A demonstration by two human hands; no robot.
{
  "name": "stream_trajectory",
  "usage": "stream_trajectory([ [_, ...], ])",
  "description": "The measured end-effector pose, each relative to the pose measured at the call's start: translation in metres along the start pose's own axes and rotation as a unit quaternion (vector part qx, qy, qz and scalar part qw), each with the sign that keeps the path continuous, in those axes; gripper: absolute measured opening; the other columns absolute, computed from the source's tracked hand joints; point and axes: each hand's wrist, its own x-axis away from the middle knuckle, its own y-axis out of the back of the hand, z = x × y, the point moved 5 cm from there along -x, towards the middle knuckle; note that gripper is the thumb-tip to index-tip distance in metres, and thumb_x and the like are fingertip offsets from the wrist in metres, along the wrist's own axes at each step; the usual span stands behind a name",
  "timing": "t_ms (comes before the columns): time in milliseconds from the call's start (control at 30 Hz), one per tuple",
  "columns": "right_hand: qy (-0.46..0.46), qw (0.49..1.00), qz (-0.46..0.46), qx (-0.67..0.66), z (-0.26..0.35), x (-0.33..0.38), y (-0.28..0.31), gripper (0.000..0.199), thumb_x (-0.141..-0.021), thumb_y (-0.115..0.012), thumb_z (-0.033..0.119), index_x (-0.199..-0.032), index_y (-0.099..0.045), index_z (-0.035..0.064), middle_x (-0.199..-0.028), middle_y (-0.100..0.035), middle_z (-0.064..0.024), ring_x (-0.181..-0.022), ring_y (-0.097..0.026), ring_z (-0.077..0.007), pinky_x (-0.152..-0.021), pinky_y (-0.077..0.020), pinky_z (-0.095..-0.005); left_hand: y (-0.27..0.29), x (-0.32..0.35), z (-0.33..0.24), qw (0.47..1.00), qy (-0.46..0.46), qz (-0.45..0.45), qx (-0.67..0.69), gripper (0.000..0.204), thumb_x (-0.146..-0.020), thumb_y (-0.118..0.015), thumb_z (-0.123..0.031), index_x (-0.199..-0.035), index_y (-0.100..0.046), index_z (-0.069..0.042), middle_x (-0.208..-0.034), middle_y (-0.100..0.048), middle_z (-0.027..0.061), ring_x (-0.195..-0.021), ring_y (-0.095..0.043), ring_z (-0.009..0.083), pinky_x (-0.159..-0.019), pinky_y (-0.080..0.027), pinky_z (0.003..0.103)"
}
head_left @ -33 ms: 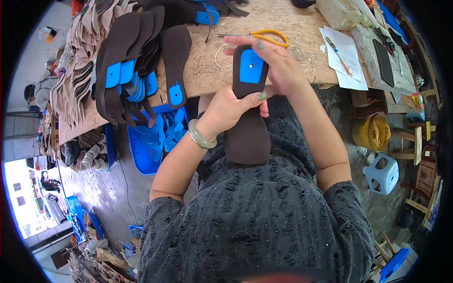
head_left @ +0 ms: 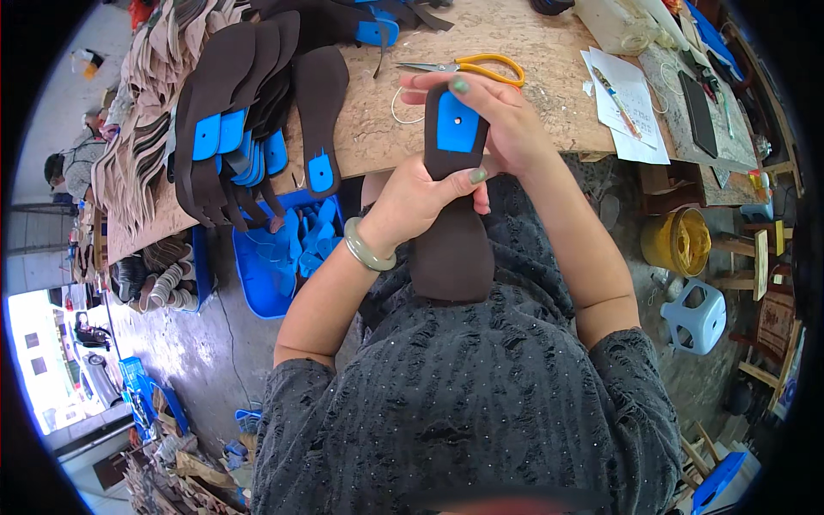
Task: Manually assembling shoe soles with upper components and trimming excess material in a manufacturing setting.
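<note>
A dark brown insole (head_left: 452, 257) with a blue heel piece (head_left: 459, 122) is held upright before my body, its blue end farthest from me. My left hand (head_left: 416, 202), with a bangle on the wrist, grips the insole's narrow middle, thumb across the front. My right hand (head_left: 506, 120) wraps the heel end, its thumb at the top edge and its fingers reaching behind. Just beyond that hand, yellow-handled scissors (head_left: 491, 69) lie on the wooden table (head_left: 549, 112). A similar insole (head_left: 320, 103) with a blue heel piece lies on the table to the left.
Overlapping brown insoles (head_left: 225, 77) with blue heel pieces cover the table's left side, beside stacks of pale pieces (head_left: 146, 120). Below the edge sits a blue bin (head_left: 257, 279) of blue pieces. Papers (head_left: 631, 112) lie at the right. A yellow bucket (head_left: 665, 240) and pale-blue stool (head_left: 693, 318) stand on the floor.
My right hand's fingers and thumb have shifted slightly down at the heel end, so more of the scissors' blades shows. My left hand keeps its grip on the insole.
</note>
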Motion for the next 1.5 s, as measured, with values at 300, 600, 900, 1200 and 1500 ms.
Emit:
stream_trajectory([
  [300, 0.074, 0.996, 0.046, 0.022, 0.014, 0.004, -0.013, 0.067, -0.068, -0.073, 0.018, -0.127, -0.049, 0.0001, -0.131, -0.051, -0.0184, -0.121, -0.05, -0.0287, -0.097, -0.0454, -0.0396, -0.002, 0.0, -0.01, 0.999, -0.026, 0.026, -0.024, 0.023, -0.091, -0.062, -0.019, -0.097, -0.058, 0.002, -0.078, -0.062, 0.0065, -0.073, -0.062, 0.0158, -0.07, -0.051, 0.029],
  [600, 0.073, 0.992, 0.044, 0.096, 0.017, 0.01, -0.015, 0.047, -0.08, -0.067, 0.016, -0.122, -0.054, 0.0027, -0.124, -0.056, -0.0116, -0.115, -0.053, -0.0196, -0.099, -0.0416, -0.0351, -0.002, 0.005, -0.009, 0.999, -0.038, 0.015, 0.001, 0.022, -0.091, -0.062, -0.019, -0.095, -0.057, 0.002, -0.078, -0.062, 0.0075, -0.074, -0.062, 0.0165, -0.07, -0.052, 0.03],
  [900, 0.118, 0.983, 0.006, 0.139, 0.017, 0.021, -0.021, 0.056, -0.086, -0.058, 0.012, -0.138, -0.037, 0.0016, -0.138, -0.043, -0.0155, -0.124, -0.046, -0.0234, -0.103, -0.038, -0.0347, -0.006, 0.005, -0.009, 0.998, -0.067, 0.016, 0.007, 0.02, -0.091, -0.061, -0.018, -0.096, -0.058, 0.001, -0.078, -0.063, 0.0071, -0.074, -0.063, 0.0172, -0.07, -0.052, 0.03],
  [1200, 0.035, 0.983, -0.12, 0.136, 0.033, 0.056, 0.018, 0.049, -0.096, -0.046, 0.04, -0.124, -0.055, 0.0006, -0.105, -0.065, -0.0151, -0.079, -0.062, -0.0124, -0.065, -0.047, -0.0224, 0.01, 0.017, -0.072, 0.752, -0.227, -0.077, -0.614, 0.022, -0.079, -0.067, -0.016, -0.097, -0.058, -0.006, -0.084, -0.063, 0.0128, -0.076, -0.064, 0.0245, -0.068, -0.05, 0.033],
  [1500, -0.128, 0.989, -0.068, 0.007, 0.023, 0.072, -0.02, 0.042, -0.1, -0.036, 0.026, -0.125, -0.05, -0.0055, -0.076, -0.066, -0.0151, -0.055, -0.062, -0.0165, -0.049, -0.0472, -0.0225, 0.003, 0.01, -0.092, 0.355, -0.51, -0.03, -0.783, 0.01, -0.076, -0.057, -0.017, -0.083, -0.052, -0.011, -0.078, -0.056, 0.0004, -0.083, -0.06, 0.0154, -0.091, -0.045, 0.034],
])
